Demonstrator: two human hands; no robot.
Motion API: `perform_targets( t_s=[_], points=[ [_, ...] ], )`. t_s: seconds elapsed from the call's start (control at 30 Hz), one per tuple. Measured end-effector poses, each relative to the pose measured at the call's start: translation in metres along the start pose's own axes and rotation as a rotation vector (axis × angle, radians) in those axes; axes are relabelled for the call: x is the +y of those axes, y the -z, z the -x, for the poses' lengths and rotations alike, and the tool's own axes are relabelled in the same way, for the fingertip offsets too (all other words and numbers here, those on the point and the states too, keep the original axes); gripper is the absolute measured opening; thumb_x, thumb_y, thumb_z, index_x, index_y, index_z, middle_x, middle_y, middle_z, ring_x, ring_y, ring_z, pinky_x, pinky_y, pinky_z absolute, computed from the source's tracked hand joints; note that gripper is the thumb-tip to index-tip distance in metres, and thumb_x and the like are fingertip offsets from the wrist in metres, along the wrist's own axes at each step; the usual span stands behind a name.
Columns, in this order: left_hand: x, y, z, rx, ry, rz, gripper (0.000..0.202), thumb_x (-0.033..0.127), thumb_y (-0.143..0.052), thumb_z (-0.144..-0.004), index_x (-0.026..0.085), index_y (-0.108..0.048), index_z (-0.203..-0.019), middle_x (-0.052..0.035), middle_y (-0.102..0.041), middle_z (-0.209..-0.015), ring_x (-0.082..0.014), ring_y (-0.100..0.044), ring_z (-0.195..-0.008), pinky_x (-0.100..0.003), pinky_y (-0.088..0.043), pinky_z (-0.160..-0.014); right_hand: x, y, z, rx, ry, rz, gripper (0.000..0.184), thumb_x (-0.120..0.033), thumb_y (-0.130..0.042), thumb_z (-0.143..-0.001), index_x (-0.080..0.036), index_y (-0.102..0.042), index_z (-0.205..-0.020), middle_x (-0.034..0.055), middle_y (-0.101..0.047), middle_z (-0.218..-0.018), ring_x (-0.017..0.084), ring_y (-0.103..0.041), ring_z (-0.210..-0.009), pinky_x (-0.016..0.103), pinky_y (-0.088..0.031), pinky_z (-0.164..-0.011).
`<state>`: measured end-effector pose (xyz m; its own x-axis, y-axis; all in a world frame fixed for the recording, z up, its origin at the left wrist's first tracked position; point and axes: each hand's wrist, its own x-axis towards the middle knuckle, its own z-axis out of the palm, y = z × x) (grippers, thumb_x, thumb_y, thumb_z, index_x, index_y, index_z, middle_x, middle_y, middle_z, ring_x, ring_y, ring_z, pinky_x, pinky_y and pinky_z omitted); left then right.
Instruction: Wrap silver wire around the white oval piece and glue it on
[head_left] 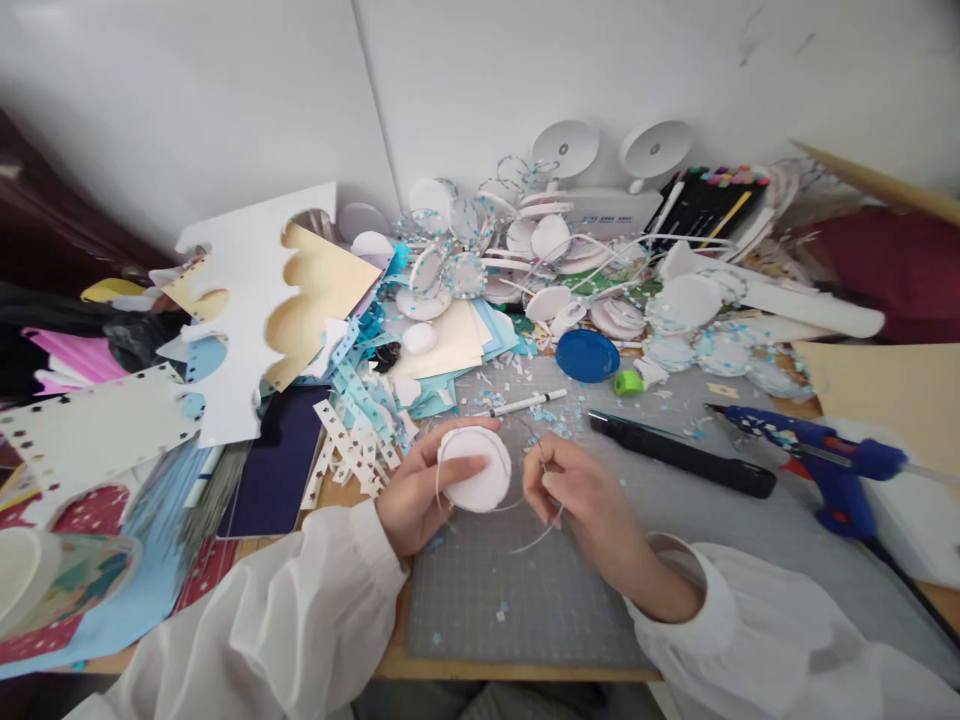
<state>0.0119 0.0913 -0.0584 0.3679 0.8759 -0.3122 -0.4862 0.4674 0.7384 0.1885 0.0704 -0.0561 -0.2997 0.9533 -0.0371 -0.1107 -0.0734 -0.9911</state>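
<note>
1. One disc (478, 491) is being held above the mat (517, 610), near its left edge.
2. The left hand (420, 490) is curling around the disc's rim, thumb pressing its face.
3. The right hand (577, 490) is curling in, fingers nearly meeting, seemingly pinching the strand (541, 538).
4. The disc is looking light, fairly stiff, perhaps dentable, so its rim is offering the safest hold; the strand is looking springy, suiting a fingertip pinch.

Wooden desk (396, 650) is pretty packed, with a big grey mat (540, 620) up front. Right on the mat there's a pen (529, 402), a black tool (682, 455), a blue disc (587, 356), a green roll (628, 382) and loads of paper bits (501, 612).
</note>
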Motion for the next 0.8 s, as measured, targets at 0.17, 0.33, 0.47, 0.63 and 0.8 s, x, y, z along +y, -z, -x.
perform_targets(
  t_s=[0.17, 0.33, 0.47, 0.63, 0.8],
  points=[
    [0.0001, -0.0001, 0.0005, -0.045, 0.040, 0.022, 0.039, 0.022, -0.076, -0.072, 0.018, -0.069, -0.110, -0.0045, -0.070, -0.089, -0.0132, -0.061, -0.071, -0.021, -0.047, -0.063, -0.0066, -0.0030, -0.0009, 0.071, -0.007, -0.094, 0.028, -0.042, -0.058, -0.089, -0.020, -0.050, -0.074, -0.0061, -0.044, -0.055, 0.007, -0.035, -0.047, 0.022, -0.026, -0.044],
    [-0.0008, -0.0003, 0.0038, -0.204, -0.102, 0.055, 0.060, 0.035, -0.077, -0.069, 0.020, -0.061, -0.125, -0.0117, -0.061, -0.126, -0.0254, -0.058, -0.109, -0.031, -0.047, -0.088, -0.0074, -0.0013, -0.0056, 0.083, -0.158, -0.440, 0.026, -0.039, -0.065, -0.085, -0.019, -0.051, -0.075, -0.0062, -0.048, -0.055, 0.005, -0.035, -0.044, 0.019, -0.026, -0.043],
    [-0.0035, 0.0021, 0.0043, -0.256, -0.159, -0.042, 0.079, 0.039, -0.082, -0.061, 0.022, -0.053, -0.133, -0.0128, -0.053, -0.138, -0.0308, -0.050, -0.122, -0.036, -0.042, -0.096, -0.0088, -0.0018, -0.0067, 0.056, -0.183, -0.487, 0.027, -0.039, -0.068, -0.083, -0.018, -0.052, -0.075, -0.0061, -0.050, -0.055, 0.004, -0.036, -0.042, 0.019, -0.028, -0.041],
    [-0.0055, 0.0056, 0.0035, -0.281, -0.143, -0.070, 0.071, 0.046, -0.076, -0.067, 0.018, -0.056, -0.129, -0.0147, -0.062, -0.124, -0.0296, -0.060, -0.106, -0.036, -0.045, -0.088, -0.0107, -0.0030, -0.0041, 0.029, -0.137, -0.452, 0.028, -0.040, -0.067, -0.084, -0.019, -0.051, -0.075, -0.0056, -0.053, -0.055, 0.005, -0.040, -0.041, 0.019, -0.029, -0.041],
    [-0.0028, 0.0027, 0.0013, -0.317, -0.118, -0.033, 0.059, 0.058, -0.060, -0.076, 0.010, -0.066, -0.111, -0.0158, -0.070, -0.100, -0.0283, -0.064, -0.090, -0.033, -0.046, -0.075, -0.0090, -0.0016, -0.0013, -0.076, -0.024, -0.374, 0.029, -0.043, -0.059, -0.089, -0.018, -0.056, -0.075, -0.0035, -0.054, -0.057, 0.007, -0.044, -0.045, 0.021, -0.032, -0.044]
  ],
)
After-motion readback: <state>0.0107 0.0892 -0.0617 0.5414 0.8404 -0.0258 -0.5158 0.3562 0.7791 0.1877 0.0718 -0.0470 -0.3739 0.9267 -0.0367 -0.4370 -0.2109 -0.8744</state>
